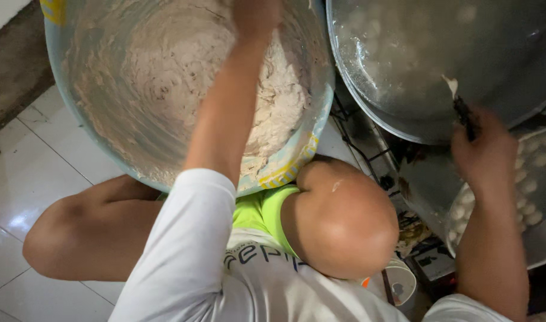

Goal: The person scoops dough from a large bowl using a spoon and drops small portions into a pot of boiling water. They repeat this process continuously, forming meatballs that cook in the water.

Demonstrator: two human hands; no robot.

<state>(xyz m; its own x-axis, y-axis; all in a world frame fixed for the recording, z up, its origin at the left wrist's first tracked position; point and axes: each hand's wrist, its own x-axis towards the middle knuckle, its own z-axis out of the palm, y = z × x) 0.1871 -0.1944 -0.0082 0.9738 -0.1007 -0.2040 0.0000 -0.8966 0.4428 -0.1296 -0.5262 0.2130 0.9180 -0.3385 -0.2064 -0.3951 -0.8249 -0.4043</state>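
Biggest thing in view is the light blue plastic basin [320,128] sitting on the white tiled floor [28,179], and it's holding a big pale lump of sticky dough [183,65] that's smearing all up the inside walls. The basin is sitting right against the person's bent knees [338,220].

Next to it on the right, a wide metal pot [416,77] is taking up the top corner, with pale round balls showing faintly in the cloudy water inside. Lower right, a metal tray [544,238] is carrying rows of small white dough balls [526,197].

The left hand [256,15] is reaching down into the basin and resting on top of the dough near the upper edge of the view. It's partly cut off, so can't tell how the fingers are sitting, whether they're grabbing dough or just pressing.

The right hand [484,152] is hovering between the pot rim and the tray, fingers curled tight around a small dark-handled spoon [461,104]. The spoon tip is carrying a little blob of dough and pointing up over the pot's edge.
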